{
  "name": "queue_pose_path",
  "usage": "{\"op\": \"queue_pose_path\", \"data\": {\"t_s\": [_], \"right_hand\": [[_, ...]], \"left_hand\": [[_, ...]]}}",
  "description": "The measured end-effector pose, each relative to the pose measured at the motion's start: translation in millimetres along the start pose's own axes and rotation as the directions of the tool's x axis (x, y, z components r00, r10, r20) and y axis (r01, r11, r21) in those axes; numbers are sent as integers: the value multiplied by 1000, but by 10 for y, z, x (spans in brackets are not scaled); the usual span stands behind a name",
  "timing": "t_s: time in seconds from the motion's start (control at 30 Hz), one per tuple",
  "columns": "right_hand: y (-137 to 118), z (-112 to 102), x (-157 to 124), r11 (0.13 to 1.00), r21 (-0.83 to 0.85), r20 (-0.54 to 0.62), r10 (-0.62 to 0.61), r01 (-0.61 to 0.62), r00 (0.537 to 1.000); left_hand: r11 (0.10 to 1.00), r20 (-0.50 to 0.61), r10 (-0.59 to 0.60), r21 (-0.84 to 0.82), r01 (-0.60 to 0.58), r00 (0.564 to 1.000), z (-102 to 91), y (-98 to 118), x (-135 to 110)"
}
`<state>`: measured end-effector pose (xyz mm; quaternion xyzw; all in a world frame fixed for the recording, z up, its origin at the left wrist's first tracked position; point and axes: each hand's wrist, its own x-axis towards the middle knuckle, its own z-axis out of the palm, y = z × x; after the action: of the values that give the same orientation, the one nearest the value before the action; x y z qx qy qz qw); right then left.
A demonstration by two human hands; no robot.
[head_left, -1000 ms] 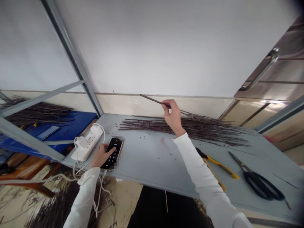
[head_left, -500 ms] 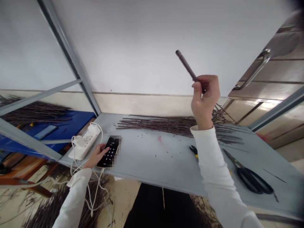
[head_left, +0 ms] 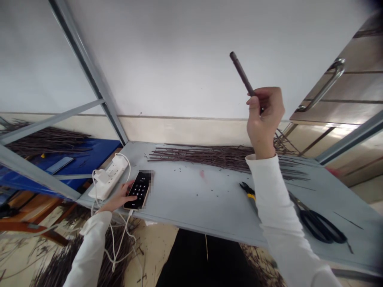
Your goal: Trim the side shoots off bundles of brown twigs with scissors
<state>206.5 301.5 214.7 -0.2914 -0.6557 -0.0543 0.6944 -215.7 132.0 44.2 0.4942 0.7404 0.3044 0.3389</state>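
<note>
We find the hands apart, the right hand (head_left: 265, 115) keeping a sound, closed grip near one end of a dark stem (head_left: 241, 73), raised above the metal shelf (head_left: 185, 199), and the left hand (head_left: 118, 197) lying open against a phone (head_left: 140, 186).

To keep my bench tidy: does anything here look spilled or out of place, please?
Yes: small dark bits are scattered over the grey metal shelf, in front of the thin dark sticks, probably fallen from them. A pink mark also stains the shelf.
</note>
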Motion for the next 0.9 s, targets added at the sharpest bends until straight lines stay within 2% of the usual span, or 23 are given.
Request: {"op": "queue_pose_path", "data": {"t_s": [0.17, 0.27, 0.37, 0.43, 0.5, 0.53, 0.6, 0.63, 0.67, 0.73, 0.77, 0.83, 0.87, 0.9], "right_hand": [[-43, 8, -33, 1000, 3, 10, 18, -18, 1000], [-105, 5, -100, 1000, 11, 79, 24, -25, 997], [-204, 29, -238, 999, 23, 197, 20, -25, 980], [-293, 58, -381, 999, 45, 321, -3, -12, 947], [-390, 81, -567, 995, 94, 490, -32, -17, 871], [-438, 85, -674, 992, 121, 582, -43, -35, 812], [-527, 69, -899, 987, 145, 739, -57, -76, 671], [-567, 49, -1011, 987, 133, 803, -56, -86, 593], [-604, 25, -1117, 989, 119, 844, -54, -88, 533], [-673, -30, -1297, 993, 89, 904, -48, -77, 424], [-708, -57, -1367, 994, 79, 923, -46, -71, 382], [-783, -105, -1466, 997, 59, 953, -42, -48, 301], [-824, -126, -1496, 998, 48, 965, -38, -30, 261], [-867, -147, -1516, 999, 36, 975, -34, -7, 222]], "left_hand": [[1000, -74, -3, 20, 4, 997, 32, 33, 24], [1000, -148, 3, 30, 2, 989, 52, 130, 14], [998, -280, 42, 46, -31, 959, 157, 398, -55], [995, -388, 101, 53, -87, 916, 294, 683, -152], [982, -472, 180, 33, -186, 863, 437, 1005, -288], [956, -565, 223, -30, -290, 794, 490, 1158, -366], [887, -689, 253, -114, -447, 679, 529, 1406, -520], [848, -720, 246, -165, -503, 650, 516, 1492, -592], [810, -708, 249, -222, -543, 661, 487, 1552, -658], [793, -558, 311, -294, -533, 770, 422, 1603, -774], [830, -449, 346, -264, -492, 824, 409, 1603, -824], [920, -183, 360, -92, -380, 915, 465, 1574, -909], [940, -41, 342, 2, -342, 939, 539, 1548, -943], [936, 84, 342, 54, -347, 936, 642, 1516, -971]]}}
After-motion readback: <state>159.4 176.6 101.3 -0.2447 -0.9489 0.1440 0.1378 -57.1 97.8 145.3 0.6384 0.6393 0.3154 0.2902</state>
